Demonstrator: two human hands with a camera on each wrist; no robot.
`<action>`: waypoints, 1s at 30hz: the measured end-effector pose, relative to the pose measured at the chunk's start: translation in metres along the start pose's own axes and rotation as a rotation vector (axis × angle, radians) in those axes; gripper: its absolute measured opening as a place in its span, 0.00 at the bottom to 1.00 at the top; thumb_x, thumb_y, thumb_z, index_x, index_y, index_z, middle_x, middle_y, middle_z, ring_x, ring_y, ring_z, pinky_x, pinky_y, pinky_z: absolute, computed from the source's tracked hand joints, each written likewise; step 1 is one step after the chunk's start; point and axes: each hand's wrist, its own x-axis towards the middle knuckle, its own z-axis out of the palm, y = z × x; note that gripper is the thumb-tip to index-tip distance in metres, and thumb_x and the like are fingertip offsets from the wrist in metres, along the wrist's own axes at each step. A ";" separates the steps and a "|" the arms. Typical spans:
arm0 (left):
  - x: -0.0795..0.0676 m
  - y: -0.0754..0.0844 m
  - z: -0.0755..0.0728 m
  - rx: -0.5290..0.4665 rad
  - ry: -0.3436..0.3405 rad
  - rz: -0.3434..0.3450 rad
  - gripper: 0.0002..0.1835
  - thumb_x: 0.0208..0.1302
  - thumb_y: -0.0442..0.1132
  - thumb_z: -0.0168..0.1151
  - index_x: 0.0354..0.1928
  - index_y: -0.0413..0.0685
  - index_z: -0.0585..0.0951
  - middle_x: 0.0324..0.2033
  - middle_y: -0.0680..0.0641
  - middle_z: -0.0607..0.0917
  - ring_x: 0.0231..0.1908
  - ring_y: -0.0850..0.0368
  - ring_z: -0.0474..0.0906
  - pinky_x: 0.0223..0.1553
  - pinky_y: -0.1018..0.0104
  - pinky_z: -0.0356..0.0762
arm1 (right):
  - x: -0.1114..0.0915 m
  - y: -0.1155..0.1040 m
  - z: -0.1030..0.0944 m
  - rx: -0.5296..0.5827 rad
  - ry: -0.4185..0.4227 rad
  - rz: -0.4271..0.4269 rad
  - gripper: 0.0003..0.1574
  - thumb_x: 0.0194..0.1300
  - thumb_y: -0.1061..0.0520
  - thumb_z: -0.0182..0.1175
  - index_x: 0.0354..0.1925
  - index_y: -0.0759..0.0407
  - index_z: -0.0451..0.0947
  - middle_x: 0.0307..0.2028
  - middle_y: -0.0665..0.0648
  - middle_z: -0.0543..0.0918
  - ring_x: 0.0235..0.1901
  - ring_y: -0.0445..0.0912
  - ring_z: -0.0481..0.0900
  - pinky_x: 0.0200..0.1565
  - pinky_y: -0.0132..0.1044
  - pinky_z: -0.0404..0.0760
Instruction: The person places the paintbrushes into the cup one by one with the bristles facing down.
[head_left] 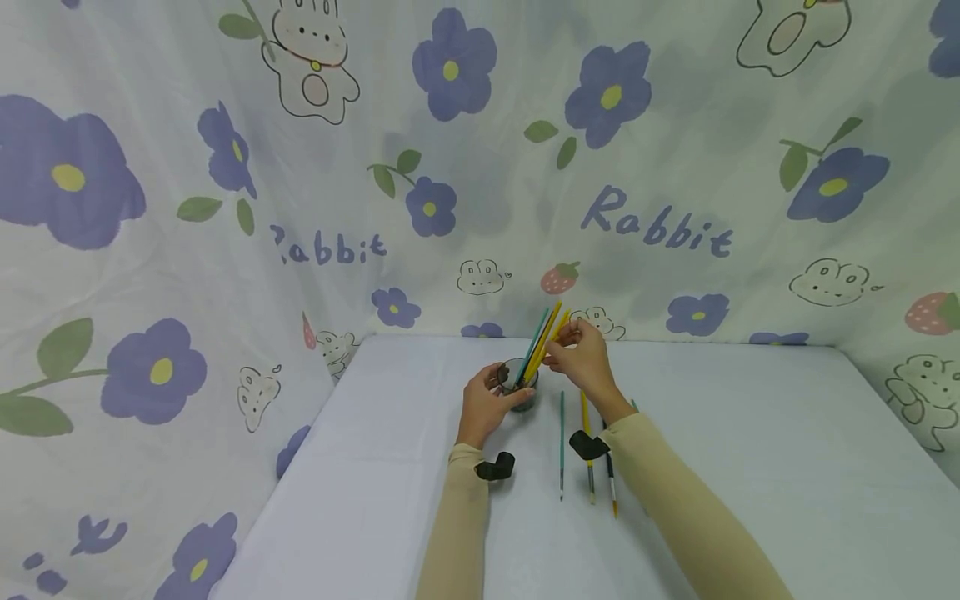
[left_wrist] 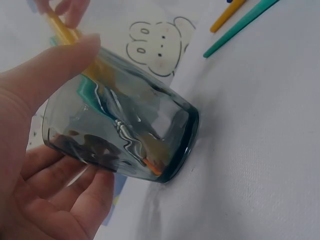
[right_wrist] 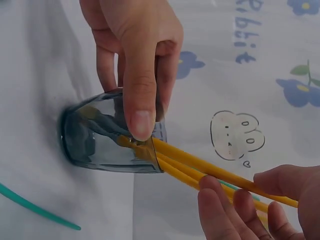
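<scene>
My left hand (head_left: pixel 482 408) grips a smoky, see-through glass cup (left_wrist: pixel 155 112), thumb along one side near the rim and fingers round the other. Several paintbrushes lean in the cup, bristle ends down, with yellow and teal handles sticking out past the rim. Between thumb and fingers, my right hand (head_left: pixel 583 358) pinches a yellow-handled paintbrush (right_wrist: pixel 200 164) by the upper part of its handle. Its lower end is inside the cup, and other handles lie close against the right fingers. In the left wrist view the cup's base is close to the white tabletop.
More paintbrushes lie on the white table (head_left: pixel 360 500) in front of the cup: a teal one (head_left: pixel 562 442), a yellow one (head_left: pixel 587 408) and a dark-handled one (head_left: pixel 611 479). The right forearm partly hides another teal handle (head_left: pixel 634 406). A patterned curtain (head_left: pixel 495 200) hangs behind.
</scene>
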 end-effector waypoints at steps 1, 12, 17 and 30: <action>0.000 0.000 0.000 -0.001 0.000 0.002 0.43 0.51 0.50 0.83 0.69 0.44 0.77 0.62 0.40 0.84 0.65 0.43 0.79 0.68 0.48 0.79 | 0.000 0.000 0.000 -0.005 0.001 -0.002 0.14 0.69 0.62 0.62 0.49 0.66 0.72 0.44 0.64 0.82 0.38 0.55 0.92 0.40 0.41 0.93; 0.001 -0.004 0.000 0.007 -0.001 -0.014 0.44 0.49 0.50 0.84 0.69 0.45 0.77 0.62 0.41 0.83 0.65 0.44 0.79 0.68 0.50 0.79 | -0.002 -0.005 -0.018 0.019 0.023 -0.025 0.15 0.72 0.59 0.63 0.48 0.67 0.72 0.45 0.66 0.82 0.39 0.57 0.92 0.41 0.40 0.92; 0.001 -0.003 0.000 0.016 -0.003 -0.014 0.44 0.50 0.50 0.84 0.69 0.45 0.77 0.62 0.41 0.83 0.65 0.44 0.79 0.68 0.50 0.80 | -0.005 -0.012 -0.033 0.027 0.043 -0.041 0.14 0.72 0.59 0.64 0.47 0.66 0.72 0.44 0.63 0.81 0.35 0.50 0.92 0.40 0.38 0.92; 0.001 -0.002 0.000 0.005 -0.009 -0.011 0.44 0.51 0.50 0.83 0.69 0.45 0.76 0.62 0.40 0.83 0.65 0.43 0.78 0.69 0.50 0.79 | -0.026 0.005 -0.084 -0.174 0.099 -0.007 0.20 0.72 0.56 0.63 0.54 0.70 0.73 0.43 0.65 0.83 0.33 0.49 0.91 0.37 0.31 0.91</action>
